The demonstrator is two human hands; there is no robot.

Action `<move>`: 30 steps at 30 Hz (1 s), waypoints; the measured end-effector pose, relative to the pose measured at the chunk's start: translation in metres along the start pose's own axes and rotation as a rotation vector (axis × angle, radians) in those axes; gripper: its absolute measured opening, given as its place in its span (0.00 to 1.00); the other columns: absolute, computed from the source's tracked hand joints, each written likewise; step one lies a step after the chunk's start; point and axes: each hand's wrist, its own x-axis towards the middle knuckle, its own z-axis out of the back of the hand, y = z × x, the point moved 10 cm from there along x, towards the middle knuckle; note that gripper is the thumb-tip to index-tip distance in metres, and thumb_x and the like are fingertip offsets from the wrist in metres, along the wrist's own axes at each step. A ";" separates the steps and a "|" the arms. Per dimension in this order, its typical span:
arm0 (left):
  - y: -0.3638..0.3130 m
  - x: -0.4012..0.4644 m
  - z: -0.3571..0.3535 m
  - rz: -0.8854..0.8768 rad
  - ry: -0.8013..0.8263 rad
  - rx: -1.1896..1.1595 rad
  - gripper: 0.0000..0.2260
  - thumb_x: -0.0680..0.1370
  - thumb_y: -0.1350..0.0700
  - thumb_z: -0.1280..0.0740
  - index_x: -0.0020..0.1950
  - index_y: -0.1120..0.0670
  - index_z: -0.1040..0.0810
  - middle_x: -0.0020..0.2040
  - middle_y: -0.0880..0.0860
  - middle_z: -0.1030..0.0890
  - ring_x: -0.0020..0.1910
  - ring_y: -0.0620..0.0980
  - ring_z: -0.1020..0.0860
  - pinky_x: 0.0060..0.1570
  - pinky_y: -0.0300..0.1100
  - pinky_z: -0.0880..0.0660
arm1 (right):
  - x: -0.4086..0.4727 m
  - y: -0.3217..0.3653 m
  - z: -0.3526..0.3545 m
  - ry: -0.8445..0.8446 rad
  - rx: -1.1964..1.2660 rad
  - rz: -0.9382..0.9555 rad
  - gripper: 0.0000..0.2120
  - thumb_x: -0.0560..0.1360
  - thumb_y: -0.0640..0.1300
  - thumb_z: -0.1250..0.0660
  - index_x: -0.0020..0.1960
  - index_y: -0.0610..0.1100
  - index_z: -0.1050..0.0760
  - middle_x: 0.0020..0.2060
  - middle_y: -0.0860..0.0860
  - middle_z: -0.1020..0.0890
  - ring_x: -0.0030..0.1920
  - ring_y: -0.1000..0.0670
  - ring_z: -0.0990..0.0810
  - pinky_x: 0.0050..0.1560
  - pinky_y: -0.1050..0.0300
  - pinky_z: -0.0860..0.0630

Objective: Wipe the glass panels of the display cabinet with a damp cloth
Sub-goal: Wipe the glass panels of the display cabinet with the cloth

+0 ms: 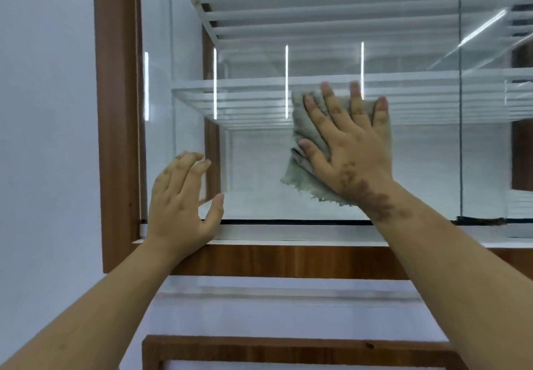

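The display cabinet has a brown wooden frame (118, 127) and a front glass panel (253, 168) that fills most of the view. My right hand (350, 145) lies flat with fingers spread, pressing a grey-green frayed cloth (300, 179) against the glass, right of centre, level with a glass shelf (245, 96). My left hand (181, 199) rests against the lower left corner of the same panel, fingers apart, holding nothing, its heel near the panel's bottom edge.
A second glass panel (496, 139) overlaps on the right at a vertical edge. White slatted shelves (317, 9) show above inside the cabinet. A white wall (46, 139) is on the left. Another wooden frame (288, 346) sits below.
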 end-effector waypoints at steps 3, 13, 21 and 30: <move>0.004 -0.003 0.002 -0.006 -0.015 -0.013 0.24 0.77 0.48 0.35 0.68 0.60 0.24 0.71 0.57 0.25 0.74 0.60 0.29 0.74 0.55 0.34 | -0.023 0.087 -0.024 0.048 -0.053 0.282 0.34 0.83 0.67 0.54 0.85 0.54 0.51 0.85 0.51 0.51 0.84 0.39 0.57 0.78 0.26 0.56; 0.011 -0.004 0.003 -0.030 0.012 -0.033 0.25 0.75 0.50 0.34 0.70 0.59 0.25 0.72 0.57 0.26 0.75 0.58 0.31 0.75 0.55 0.34 | 0.008 0.061 -0.009 -0.001 -0.005 0.021 0.35 0.82 0.68 0.56 0.85 0.54 0.50 0.84 0.51 0.51 0.84 0.38 0.57 0.78 0.26 0.57; 0.046 -0.011 0.052 -0.081 -0.053 0.148 0.23 0.76 0.52 0.35 0.69 0.60 0.25 0.71 0.59 0.24 0.75 0.60 0.31 0.75 0.56 0.36 | -0.041 0.135 -0.035 0.023 -0.044 0.398 0.32 0.83 0.65 0.51 0.84 0.53 0.43 0.83 0.50 0.42 0.83 0.40 0.49 0.78 0.27 0.51; 0.116 -0.033 0.060 0.124 0.091 0.041 0.28 0.79 0.50 0.38 0.76 0.62 0.32 0.77 0.58 0.32 0.78 0.56 0.36 0.78 0.51 0.37 | 0.096 0.128 -0.004 0.025 0.077 0.011 0.32 0.84 0.65 0.56 0.85 0.53 0.51 0.84 0.51 0.49 0.83 0.37 0.55 0.78 0.26 0.59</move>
